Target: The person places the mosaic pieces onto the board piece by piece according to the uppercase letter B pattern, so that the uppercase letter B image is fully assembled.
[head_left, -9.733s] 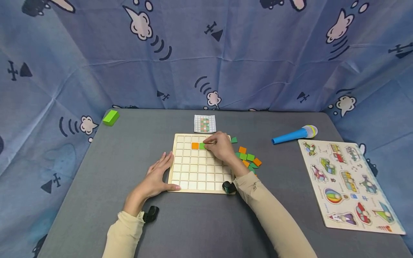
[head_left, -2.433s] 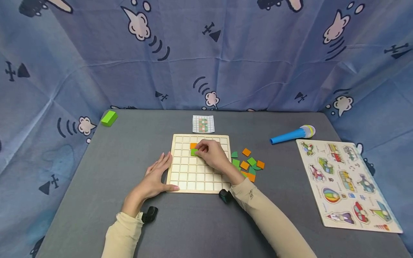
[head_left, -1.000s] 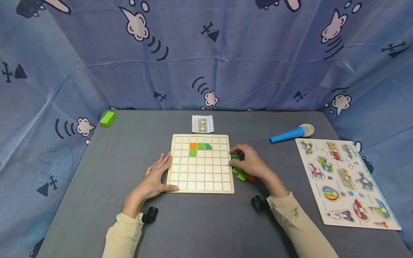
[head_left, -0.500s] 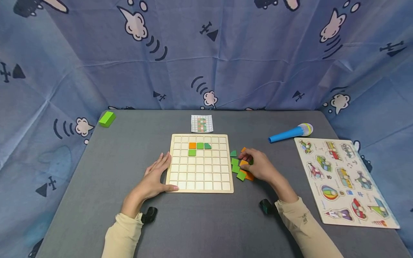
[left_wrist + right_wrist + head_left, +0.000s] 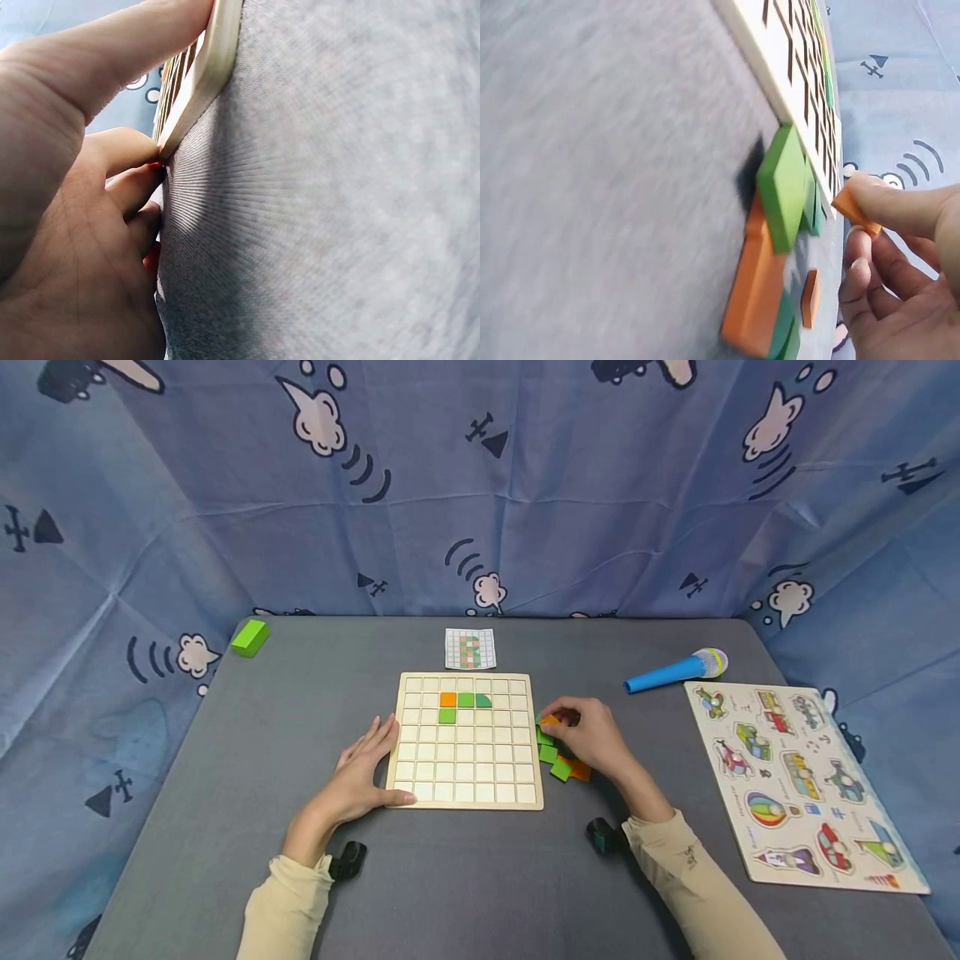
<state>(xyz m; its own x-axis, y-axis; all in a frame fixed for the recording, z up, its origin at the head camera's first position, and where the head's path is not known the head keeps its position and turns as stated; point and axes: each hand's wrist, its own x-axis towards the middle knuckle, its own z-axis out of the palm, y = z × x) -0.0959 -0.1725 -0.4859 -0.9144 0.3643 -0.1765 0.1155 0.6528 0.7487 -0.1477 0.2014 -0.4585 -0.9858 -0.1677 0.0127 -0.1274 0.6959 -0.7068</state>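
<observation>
A pale wooden grid board [image 5: 465, 768] lies mid-table. Its upper cells hold an orange tile [image 5: 447, 699], a green tile [image 5: 466, 700] and a dark green curved-edge tile [image 5: 483, 701] in a row, with another green tile [image 5: 447, 717] below the orange one. My left hand [image 5: 363, 768] rests along the board's left edge, fingers extended; in the left wrist view its thumb [image 5: 112, 56] touches the frame. Just off the board's right edge, my right hand [image 5: 588, 735] pinches an orange square tile [image 5: 855, 211] between thumb and fingers. Loose green and orange tiles [image 5: 560, 769] lie beneath it, partly hidden.
A small pattern card [image 5: 470, 649] lies behind the board. To the right are a blue toy microphone [image 5: 667, 675] and a picture puzzle board [image 5: 806, 789]. A green block [image 5: 251, 637] sits at the far left corner, and a patterned blue cloth [image 5: 420, 485] hangs behind the table.
Two green tiles and the curved tile have come to lie in the grid. Over the last second, my right hand has picked an orange tile from the pile and moved left. The left hand stays put.
</observation>
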